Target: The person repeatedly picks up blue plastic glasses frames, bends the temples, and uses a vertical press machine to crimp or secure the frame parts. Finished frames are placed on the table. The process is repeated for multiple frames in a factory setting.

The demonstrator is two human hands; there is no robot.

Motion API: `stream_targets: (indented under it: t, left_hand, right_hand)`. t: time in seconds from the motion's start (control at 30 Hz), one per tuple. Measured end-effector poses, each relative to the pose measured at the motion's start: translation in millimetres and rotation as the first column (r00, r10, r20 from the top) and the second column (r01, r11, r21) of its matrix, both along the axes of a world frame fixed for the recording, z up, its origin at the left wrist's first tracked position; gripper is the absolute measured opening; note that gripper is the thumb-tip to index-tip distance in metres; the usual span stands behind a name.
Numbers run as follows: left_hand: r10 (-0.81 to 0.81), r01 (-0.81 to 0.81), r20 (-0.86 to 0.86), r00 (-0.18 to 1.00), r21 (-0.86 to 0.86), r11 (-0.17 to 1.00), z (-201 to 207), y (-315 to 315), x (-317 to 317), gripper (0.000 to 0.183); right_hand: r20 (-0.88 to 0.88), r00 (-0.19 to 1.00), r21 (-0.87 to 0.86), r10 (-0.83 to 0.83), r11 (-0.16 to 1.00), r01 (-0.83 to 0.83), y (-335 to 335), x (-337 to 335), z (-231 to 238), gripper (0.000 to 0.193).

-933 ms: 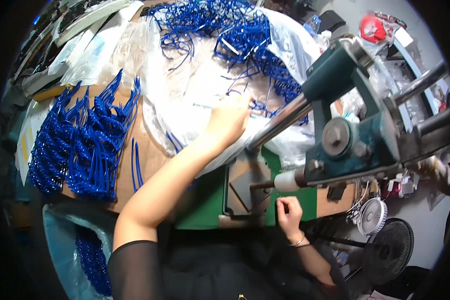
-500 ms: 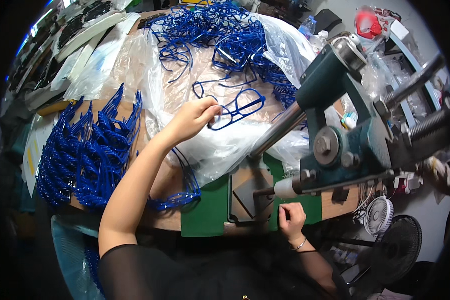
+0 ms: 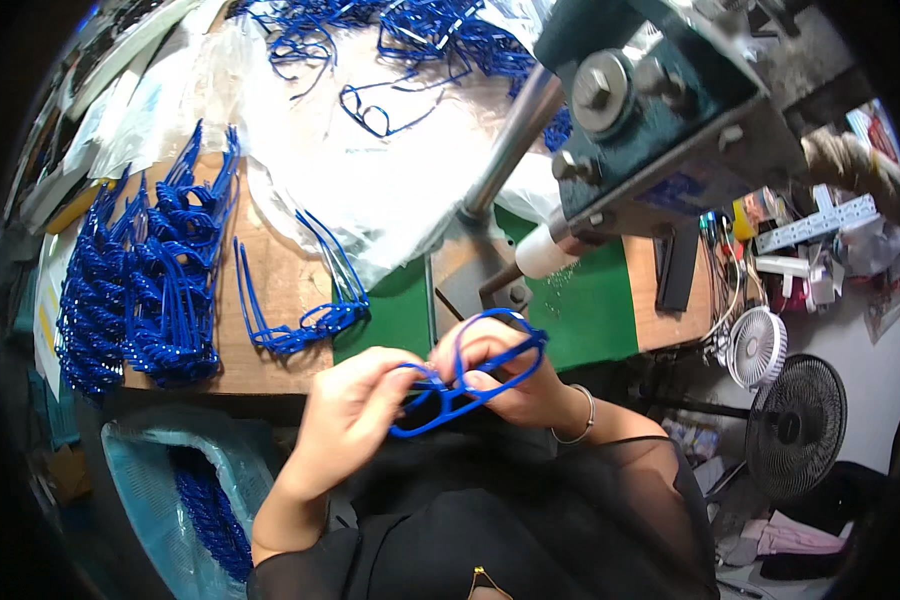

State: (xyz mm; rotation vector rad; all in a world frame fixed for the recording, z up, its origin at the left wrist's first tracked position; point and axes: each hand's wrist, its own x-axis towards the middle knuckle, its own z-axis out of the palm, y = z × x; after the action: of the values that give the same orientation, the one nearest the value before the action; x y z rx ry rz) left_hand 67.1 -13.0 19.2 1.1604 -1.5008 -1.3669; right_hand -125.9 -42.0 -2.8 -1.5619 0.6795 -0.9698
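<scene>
A blue eyeglass frame [image 3: 448, 402] is held close in front of me, over the table's front edge. Its near rim is pinched by the thumb and fingers of my left hand [image 3: 342, 425]. My right hand [image 3: 518, 388] closes on the other side, with its fingers behind the rim. Just beyond my hands stands a dark green machine [image 3: 650, 120] with a steel post [image 3: 515, 145] and a white-collared rod above a metal base. A few blue frames [image 3: 315, 325] lie folded together on the table to the left.
Stacked blue frames [image 3: 175, 300] fill the table's left. A loose heap of frames [image 3: 435, 30] lies on clear plastic sheeting [image 3: 340, 190] at the back. A green mat [image 3: 605, 310] sits under the machine. Below left is a plastic-lined bin [image 3: 145, 470]; fans [image 3: 795, 425] stand right.
My left hand has brought the eyeglass frame back from the plastic sheeting toward me. My right hand has left the machine's base and taken hold of the frame too. The view has tilted down.
</scene>
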Motion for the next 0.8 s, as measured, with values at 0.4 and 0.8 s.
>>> stream_targets:
  t: [0.4, 0.8]
  left_hand:
    - [0.277, -0.125, -0.648, 0.71, 0.27, 0.955, 21.0, 7.5, 1.9, 0.049]
    - [-0.14, 0.081, -0.262, 0.955, -0.226, 0.971, -22.5, 9.4, -61.3, 0.084]
  right_hand:
    - [-0.514, 0.744, -0.226, -0.427, 0.904, 0.363, 20.0, -87.6, -29.3, 0.021]
    - [-0.622, 0.454, -0.368, -0.638, 0.75, 0.549, 5.5, -125.9, -89.3, 0.007]
